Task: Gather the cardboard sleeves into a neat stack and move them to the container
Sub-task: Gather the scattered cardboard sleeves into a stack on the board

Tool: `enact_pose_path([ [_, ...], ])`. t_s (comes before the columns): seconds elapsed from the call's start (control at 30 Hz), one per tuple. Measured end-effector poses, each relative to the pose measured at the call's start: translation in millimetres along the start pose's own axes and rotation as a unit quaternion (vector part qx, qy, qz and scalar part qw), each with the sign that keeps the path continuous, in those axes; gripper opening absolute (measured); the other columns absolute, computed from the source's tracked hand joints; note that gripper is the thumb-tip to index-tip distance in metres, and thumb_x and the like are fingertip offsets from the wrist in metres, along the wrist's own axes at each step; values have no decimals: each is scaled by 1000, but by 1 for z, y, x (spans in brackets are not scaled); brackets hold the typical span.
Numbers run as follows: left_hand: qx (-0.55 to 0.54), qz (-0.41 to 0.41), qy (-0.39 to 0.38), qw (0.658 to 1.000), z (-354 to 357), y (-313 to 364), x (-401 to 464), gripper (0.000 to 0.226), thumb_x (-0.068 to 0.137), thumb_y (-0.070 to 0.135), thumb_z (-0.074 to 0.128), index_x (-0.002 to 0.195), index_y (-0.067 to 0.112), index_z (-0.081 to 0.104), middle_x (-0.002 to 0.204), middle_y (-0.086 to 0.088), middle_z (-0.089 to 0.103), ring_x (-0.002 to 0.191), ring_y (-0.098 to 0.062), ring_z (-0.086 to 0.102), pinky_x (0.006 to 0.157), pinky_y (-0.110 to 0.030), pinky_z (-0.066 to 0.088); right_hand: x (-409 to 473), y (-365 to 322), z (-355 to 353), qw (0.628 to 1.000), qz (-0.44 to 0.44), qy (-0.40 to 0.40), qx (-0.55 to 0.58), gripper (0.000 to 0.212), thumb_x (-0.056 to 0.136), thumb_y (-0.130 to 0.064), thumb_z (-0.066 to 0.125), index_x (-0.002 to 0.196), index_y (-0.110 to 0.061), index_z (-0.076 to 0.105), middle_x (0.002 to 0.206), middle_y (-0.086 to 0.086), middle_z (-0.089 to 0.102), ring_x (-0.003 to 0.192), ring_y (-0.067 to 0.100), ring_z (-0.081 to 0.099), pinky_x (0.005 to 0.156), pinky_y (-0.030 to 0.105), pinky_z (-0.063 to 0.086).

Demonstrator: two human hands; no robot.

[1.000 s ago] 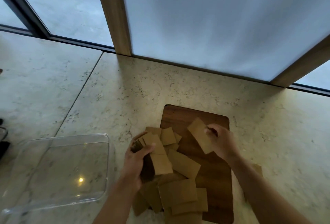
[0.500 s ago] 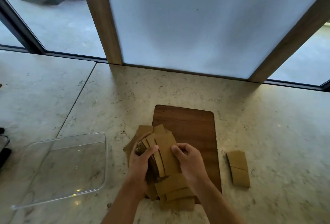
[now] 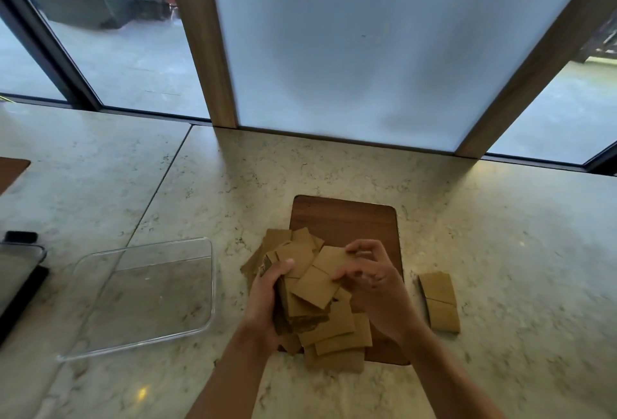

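- Many cardboard sleeves (image 3: 314, 288) lie fanned on the board's (image 3: 347, 218) left edge; your left hand (image 3: 267, 298) grips a bundle, right hand (image 3: 370, 281) pinches one
- Light, thin, slippery: squeeze the stack's long edges
- Container (image 3: 140, 335) waits left on the table (image 3: 500, 235)

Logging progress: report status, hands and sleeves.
Left hand grips sleeve bundle; right hand pinches top sleeve. Container empty, path clear. Two sleeves stray right of board.

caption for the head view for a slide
Both hands, left and right, gather cardboard sleeves beside the clear container.
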State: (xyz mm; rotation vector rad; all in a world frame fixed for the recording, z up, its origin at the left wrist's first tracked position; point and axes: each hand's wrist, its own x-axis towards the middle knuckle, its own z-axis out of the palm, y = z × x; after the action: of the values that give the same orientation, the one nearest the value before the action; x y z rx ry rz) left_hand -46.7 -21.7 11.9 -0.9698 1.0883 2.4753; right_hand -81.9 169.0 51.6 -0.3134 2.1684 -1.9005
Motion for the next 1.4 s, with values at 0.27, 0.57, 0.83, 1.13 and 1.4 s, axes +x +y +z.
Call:
enact_pose_path([
  [0.27,51,41,-55,996,5,4,-8,59,79,32,81,133,15,66,115,-20,80,101,-41,78,71,-45,65,-8,6,-1,995,-1,-46,85,28,82,0,71,72,-26,79,148,7,41,130,23,54,94,43,58],
  [0.57,80,81,-84,990,8,-17,8,71,73,14,82,140,23,61,122,-20,77,106,-38,76,81,-50,65,-19,15,8,963,153,21,223,43,101,7,45,88,-12,81,144,-2,54,131,16,55,86,31,56],
  [0.83,220,211,-88,948,48,-37,37,67,65,28,87,124,48,61,119,8,76,103,-18,76,79,-31,63,-35,57,-10,817,328,-27,474,59,87,-10,80,140,1,55,139,33,57,126,51,57,101,61,50],
  [1.13,361,239,-116,894,79,-18,122,73,74,24,59,143,46,48,127,1,63,114,-5,66,84,-22,60,53,102,-97,988,75,66,-116,76,75,-8,88,129,-45,50,119,-25,63,115,-3,61,92,20,55],
  [1.4,263,287,74,918,105,-76,175,41,86,56,58,122,41,67,115,17,72,102,-11,73,69,-26,62,77,146,-67,955,107,235,144,57,84,-51,69,137,-39,55,125,-13,66,111,13,68,79,31,62],
])
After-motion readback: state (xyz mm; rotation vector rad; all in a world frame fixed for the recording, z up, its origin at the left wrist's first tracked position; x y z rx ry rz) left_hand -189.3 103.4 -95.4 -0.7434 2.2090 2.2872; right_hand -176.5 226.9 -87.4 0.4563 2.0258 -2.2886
